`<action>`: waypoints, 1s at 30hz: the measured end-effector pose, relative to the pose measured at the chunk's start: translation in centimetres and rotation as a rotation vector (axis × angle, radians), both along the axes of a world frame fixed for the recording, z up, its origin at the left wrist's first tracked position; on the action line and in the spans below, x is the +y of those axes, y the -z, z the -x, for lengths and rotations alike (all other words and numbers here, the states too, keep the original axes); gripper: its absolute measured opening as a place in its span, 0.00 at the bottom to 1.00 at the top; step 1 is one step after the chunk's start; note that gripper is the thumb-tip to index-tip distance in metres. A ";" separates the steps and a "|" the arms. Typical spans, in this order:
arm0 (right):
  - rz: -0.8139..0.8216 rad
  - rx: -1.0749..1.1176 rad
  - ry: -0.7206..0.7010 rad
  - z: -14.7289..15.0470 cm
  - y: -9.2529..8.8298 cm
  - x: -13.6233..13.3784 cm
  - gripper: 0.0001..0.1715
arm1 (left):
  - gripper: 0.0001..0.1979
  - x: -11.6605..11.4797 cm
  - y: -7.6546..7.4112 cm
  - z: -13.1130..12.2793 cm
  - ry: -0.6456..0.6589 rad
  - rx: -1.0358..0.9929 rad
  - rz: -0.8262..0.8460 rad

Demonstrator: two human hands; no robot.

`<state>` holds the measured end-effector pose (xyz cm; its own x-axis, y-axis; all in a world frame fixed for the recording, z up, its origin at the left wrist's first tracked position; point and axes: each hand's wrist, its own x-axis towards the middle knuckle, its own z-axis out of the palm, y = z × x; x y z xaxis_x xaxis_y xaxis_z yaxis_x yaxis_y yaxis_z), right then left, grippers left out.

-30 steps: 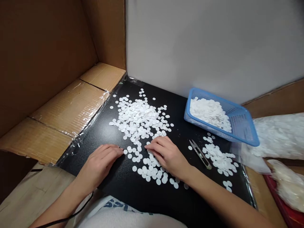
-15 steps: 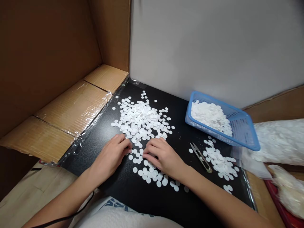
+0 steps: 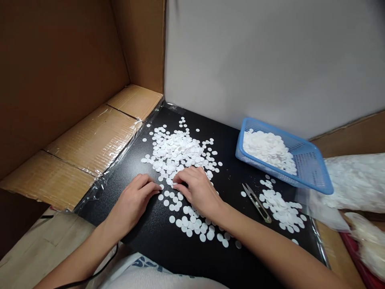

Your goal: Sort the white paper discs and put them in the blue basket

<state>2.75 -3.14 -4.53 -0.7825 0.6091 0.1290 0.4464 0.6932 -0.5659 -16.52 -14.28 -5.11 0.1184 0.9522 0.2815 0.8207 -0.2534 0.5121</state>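
A large heap of small white round discs [image 3: 177,146] spreads over the black tabletop [image 3: 120,192]. My left hand [image 3: 134,200] is at the heap's near left edge, thumb and fingers pinched together at the rim of one white disc. Over the heap's near side, my right hand [image 3: 197,190] has its fingers curled, and its thumb and fingertips close on a white disc. Some discs are hidden under this hand. Closer to my body lies a looser group of discs [image 3: 195,224], partly behind my right wrist.
A blue plastic basket [image 3: 313,182] partly filled with white discs stands at the back right. Small metal thread snips [image 3: 257,202] lie beside another disc pile [image 3: 282,212]. Clear bags [image 3: 357,180] sit at the right edge. Cardboard panels [image 3: 90,140] and a pale wall [image 3: 255,60] enclose the table.
My right hand has moved left and slightly away from me, onto the heap's near side. My left hand has drawn slightly left, its fingertips now at a single disc.
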 end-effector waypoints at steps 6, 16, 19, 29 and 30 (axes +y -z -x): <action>-0.033 0.087 -0.031 -1.4 0.1 0.1 0.07 | 0.02 -0.8 0.0 -0.5 -0.069 -0.029 0.081; -0.311 0.133 -0.088 -4.2 1.1 -0.5 0.08 | 0.08 -0.3 -0.3 -0.5 -0.006 -0.163 0.159; -0.300 0.123 -0.097 -4.4 0.8 -0.6 0.07 | 0.08 -0.1 -0.3 -0.6 0.025 -0.156 0.113; -0.260 0.128 -0.081 -4.5 1.1 -0.7 0.09 | 0.05 1.3 -0.9 -1.1 -0.051 0.064 0.069; -0.283 0.128 -0.075 -4.5 1.1 -0.7 0.10 | 0.04 1.8 -1.0 -1.1 -0.040 0.097 0.079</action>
<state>7.25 -3.86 -5.59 -0.7907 0.4760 0.3850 0.3254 0.8595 -0.3942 -15.38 -12.53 -4.15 0.1030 0.9755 0.1944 0.8761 -0.1815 0.4466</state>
